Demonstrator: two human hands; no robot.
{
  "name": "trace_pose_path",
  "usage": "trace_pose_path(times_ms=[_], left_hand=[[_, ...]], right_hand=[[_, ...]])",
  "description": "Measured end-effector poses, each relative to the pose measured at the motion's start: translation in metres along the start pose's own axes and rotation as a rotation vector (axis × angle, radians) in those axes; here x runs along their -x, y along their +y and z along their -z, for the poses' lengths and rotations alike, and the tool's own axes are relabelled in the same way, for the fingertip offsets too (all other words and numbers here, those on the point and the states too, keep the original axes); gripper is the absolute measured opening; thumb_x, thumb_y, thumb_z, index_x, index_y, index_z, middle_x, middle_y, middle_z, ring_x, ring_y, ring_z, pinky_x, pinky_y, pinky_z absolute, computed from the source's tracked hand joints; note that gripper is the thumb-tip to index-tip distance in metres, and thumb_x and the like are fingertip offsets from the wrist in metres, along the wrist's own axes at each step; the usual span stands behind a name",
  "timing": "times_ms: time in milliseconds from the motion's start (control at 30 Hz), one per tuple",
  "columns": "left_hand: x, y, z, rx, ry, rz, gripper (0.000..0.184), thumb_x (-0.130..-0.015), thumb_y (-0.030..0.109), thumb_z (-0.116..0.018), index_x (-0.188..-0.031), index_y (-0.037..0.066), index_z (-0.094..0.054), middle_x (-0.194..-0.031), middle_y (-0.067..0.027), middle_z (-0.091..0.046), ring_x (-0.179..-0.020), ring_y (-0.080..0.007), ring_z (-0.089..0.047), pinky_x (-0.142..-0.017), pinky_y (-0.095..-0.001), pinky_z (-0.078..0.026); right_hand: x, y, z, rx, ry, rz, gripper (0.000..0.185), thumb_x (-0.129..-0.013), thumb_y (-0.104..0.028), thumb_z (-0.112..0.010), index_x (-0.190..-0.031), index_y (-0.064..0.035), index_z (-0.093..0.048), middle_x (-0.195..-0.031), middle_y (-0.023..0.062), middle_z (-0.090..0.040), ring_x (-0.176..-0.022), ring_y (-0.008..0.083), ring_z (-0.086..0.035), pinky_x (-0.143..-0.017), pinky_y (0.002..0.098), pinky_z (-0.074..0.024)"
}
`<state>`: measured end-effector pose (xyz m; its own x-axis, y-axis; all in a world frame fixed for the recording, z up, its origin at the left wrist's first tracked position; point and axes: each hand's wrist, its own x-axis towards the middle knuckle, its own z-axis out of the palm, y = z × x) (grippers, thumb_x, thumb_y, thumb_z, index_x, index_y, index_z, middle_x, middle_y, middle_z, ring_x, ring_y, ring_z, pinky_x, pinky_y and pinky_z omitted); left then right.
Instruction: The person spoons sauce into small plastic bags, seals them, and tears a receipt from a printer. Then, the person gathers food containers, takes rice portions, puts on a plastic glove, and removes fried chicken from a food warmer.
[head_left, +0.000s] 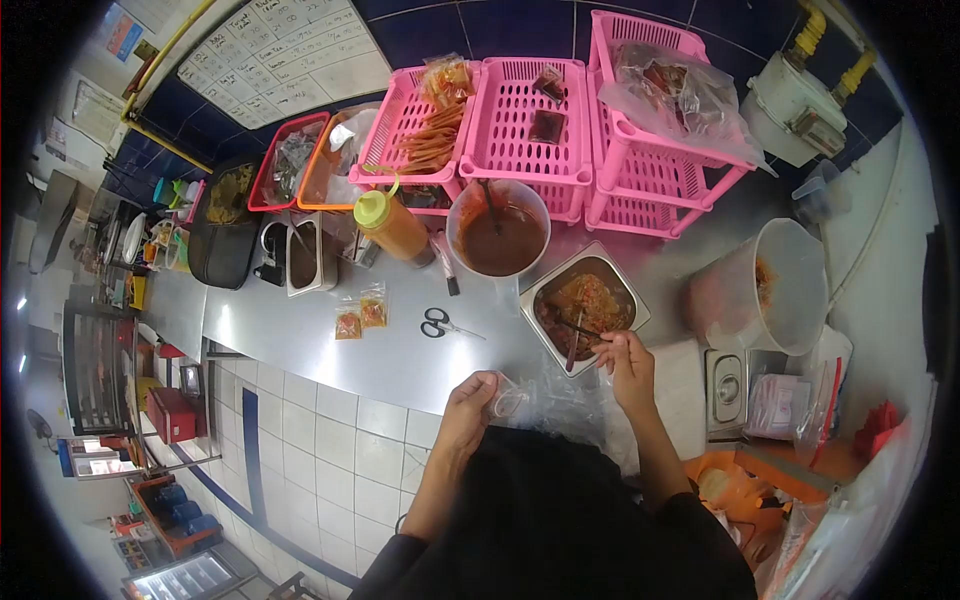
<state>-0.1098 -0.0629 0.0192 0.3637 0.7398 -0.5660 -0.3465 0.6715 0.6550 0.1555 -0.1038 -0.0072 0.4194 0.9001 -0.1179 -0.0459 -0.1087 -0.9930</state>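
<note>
The left hand (468, 406) pinches a small clear bag (512, 400) by the table's edge. The right hand (630, 370) grips a thin dark tool (582, 331) over a metal tub (624, 283) of chunky red food (592, 300). Pink baskets (525, 174) stand behind. A white board (285, 60) on the wall has handwriting, mostly too small to read.
</note>
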Motion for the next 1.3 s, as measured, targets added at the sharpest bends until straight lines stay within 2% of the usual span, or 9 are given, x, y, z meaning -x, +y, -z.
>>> trace_pose_path(times_ms=[100, 200, 333, 533, 733, 833, 933, 1033, 1300], left_hand=[[0.001, 0.006, -0.009, 0.003, 0.041, 0.022, 0.013, -0.101, 0.014, -0.053, -0.095, 0.006, -0.06, -0.096, -0.0012, -0.061, -0.078, -0.0101, -0.058, -0.068, -0.0253, -0.049], [-0.002, 0.007, -0.011, -0.005, 0.036, 0.03, 0.013, -0.101, 0.014, -0.053, -0.094, 0.006, -0.06, -0.095, -0.001, -0.061, -0.078, -0.0101, -0.058, -0.068, -0.0254, -0.049], [-0.005, -0.001, -0.005, -0.023, 0.007, 0.039, 0.013, -0.101, 0.015, -0.054, -0.094, 0.006, -0.06, -0.093, -0.0004, -0.061, -0.079, -0.01, -0.058, -0.068, -0.0257, -0.048], [-0.005, 0.0, -0.003, -0.005, 0.004, 0.043, 0.013, -0.101, 0.015, -0.054, -0.095, 0.006, -0.06, -0.094, -0.0005, -0.062, -0.08, -0.0101, -0.059, -0.069, -0.0253, -0.047], [-0.007, -0.004, 0.003, -0.033, -0.014, 0.009, 0.02, -0.103, 0.024, -0.053, -0.099, 0.007, -0.061, -0.094, -0.0005, -0.062, -0.08, -0.0106, -0.061, -0.072, -0.028, -0.053], [-0.006, -0.001, 0.004, -0.053, -0.024, 0.007, 0.02, -0.103, 0.025, -0.053, -0.099, 0.008, -0.061, -0.094, -0.0001, -0.062, -0.08, -0.0107, -0.061, -0.072, -0.0281, -0.053], [-0.004, -0.001, 0.008, -0.047, -0.039, -0.001, 0.019, -0.103, 0.025, -0.053, -0.1, 0.008, -0.061, -0.094, 0.0, -0.062, -0.081, -0.0108, -0.062, -0.071, -0.0281, -0.053], [-0.007, -0.002, 0.012, -0.04, -0.052, -0.01, 0.019, -0.103, 0.025, -0.053, -0.1, 0.007, -0.06, -0.094, -0.0001, -0.062, -0.082, -0.0108, -0.062, -0.071, -0.0282, -0.053], [-0.006, -0.005, 0.009, 0.041, -0.035, -0.008, 0.016, -0.103, 0.019, -0.052, -0.1, 0.005, -0.059, -0.095, -0.0013, -0.061, -0.081, -0.0113, -0.061, -0.072, -0.0277, -0.053]], right_hand=[[-0.001, -0.004, 0.0, 0.148, -0.046, 0.118, 0.026, -0.104, -0.017, -0.045, -0.103, 0.0029, -0.062, -0.086, 0.0122, -0.071, -0.07, 0.0119, -0.062, -0.062, 0.0255, -0.0481], [0.0, -0.008, 0.001, 0.245, -0.157, 0.238, 0.026, -0.104, -0.016, -0.045, -0.103, 0.0033, -0.062, -0.086, 0.0118, -0.071, -0.069, 0.0129, -0.062, -0.064, 0.026, -0.0491], [0.007, -0.009, 0.006, 0.045, -0.102, 0.071, 0.029, -0.105, -0.021, -0.044, -0.105, 0.0027, -0.061, -0.085, 0.0133, -0.071, -0.066, 0.0133, -0.062, -0.06, 0.0259, -0.0471], [0.006, 0.01, 0.008, -0.31, 0.149, -0.135, 0.037, -0.106, -0.031, -0.042, -0.103, 0.0025, -0.057, -0.079, 0.0151, -0.069, -0.056, 0.0141, -0.059, -0.052, 0.0249, -0.042], [0.002, 0.019, 0.014, -0.595, 0.329, -0.181, 0.034, -0.106, -0.03, -0.044, -0.106, 0.0015, -0.056, -0.081, 0.0145, -0.068, -0.058, 0.0139, -0.06, -0.052, 0.0248, -0.0418], [-0.004, 0.013, 0.014, -0.258, 0.271, -0.035, 0.032, -0.105, -0.027, -0.045, -0.107, 0.0019, -0.059, -0.084, 0.0133, -0.068, -0.062, 0.0146, -0.061, -0.056, 0.0254, -0.0458], [-0.012, 0.005, 0.004, 0.168, 0.146, 0.166, 0.029, -0.105, -0.023, -0.046, -0.107, 0.0025, -0.059, -0.083, 0.011, -0.068, -0.061, 0.0122, -0.059, -0.056, 0.0253, -0.0445], [-0.017, -0.005, 0.004, 0.538, 0.025, 0.452, 0.028, -0.105, -0.021, -0.046, -0.108, 0.0033, -0.06, -0.087, 0.0115, -0.069, -0.062, 0.0108, -0.059, -0.057, 0.0235, -0.0445], [-0.008, 0.01, 0.001, -0.061, 0.006, -0.04, 0.034, -0.106, -0.027, -0.045, -0.104, 0.0035, -0.06, -0.089, 0.0164, -0.071, -0.061, 0.014, -0.062, -0.055, 0.0258, -0.0436]])
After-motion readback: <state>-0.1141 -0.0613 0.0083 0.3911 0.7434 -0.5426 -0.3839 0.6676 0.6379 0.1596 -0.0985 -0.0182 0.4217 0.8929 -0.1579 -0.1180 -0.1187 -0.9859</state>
